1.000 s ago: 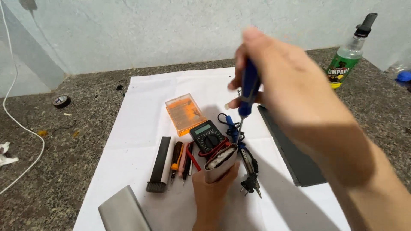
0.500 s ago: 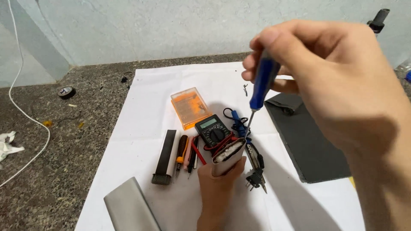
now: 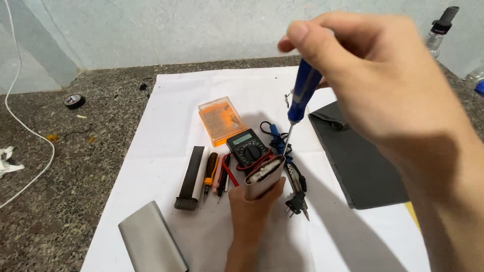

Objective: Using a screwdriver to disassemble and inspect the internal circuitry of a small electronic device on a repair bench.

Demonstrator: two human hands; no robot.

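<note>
My left hand (image 3: 250,213) grips a silver power-bank shell (image 3: 263,178) and holds it upright over the white sheet, its open end showing white filling. My right hand (image 3: 373,80) pinches a blue-handled screwdriver (image 3: 304,96) near the top of its handle. The thin shaft points down and its tip meets the shell's open end at the right side. Behind the shell lies a black multimeter (image 3: 246,146) with red and black leads.
On the white sheet (image 3: 166,131) lie an orange bit case (image 3: 221,119), a black brush (image 3: 191,177), small orange and pink drivers (image 3: 210,174), a soldering iron with plug (image 3: 295,194), a grey sleeve (image 3: 151,244) and a black mat (image 3: 360,163). A tape roll (image 3: 74,100) and a white cable (image 3: 30,131) rest on the stone counter.
The view has shifted and my right hand with the screwdriver has drawn closer to the camera. The tip stays at the shell's open end. My left hand keeps its grip.
</note>
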